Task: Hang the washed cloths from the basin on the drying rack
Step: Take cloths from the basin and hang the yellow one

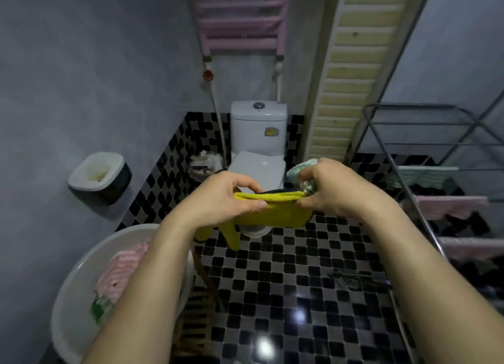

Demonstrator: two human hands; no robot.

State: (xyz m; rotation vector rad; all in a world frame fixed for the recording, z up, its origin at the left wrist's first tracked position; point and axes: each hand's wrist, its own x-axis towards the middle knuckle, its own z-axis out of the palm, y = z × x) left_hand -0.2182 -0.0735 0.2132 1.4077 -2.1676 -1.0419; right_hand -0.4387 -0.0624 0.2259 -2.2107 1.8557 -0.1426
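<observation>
A yellow cloth (pixel 272 213) hangs in the air at the centre, stretched by its top edge between both hands. My left hand (pixel 218 197) pinches its left end. Its right end is pinched by my right hand (pixel 338 189), which also clutches a bunched pale green cloth (pixel 302 170). A white basin (pixel 81 268) at lower left holds a pink striped cloth (pixel 125 268) and a green item (pixel 99 307). The metal drying rack (pixel 425 123) stands at the right with a green cloth (pixel 425 174) and pink cloths (pixel 450 204) draped on its lower bars.
A white toilet (pixel 259 134) stands straight ahead against the wall, a waste basket (pixel 203 163) to its left. A wall-mounted bin (pixel 99 177) hangs on the left wall. A slatted board (pixel 351 63) leans at the right. Black-and-white tiles (pixel 300 295) cover the floor.
</observation>
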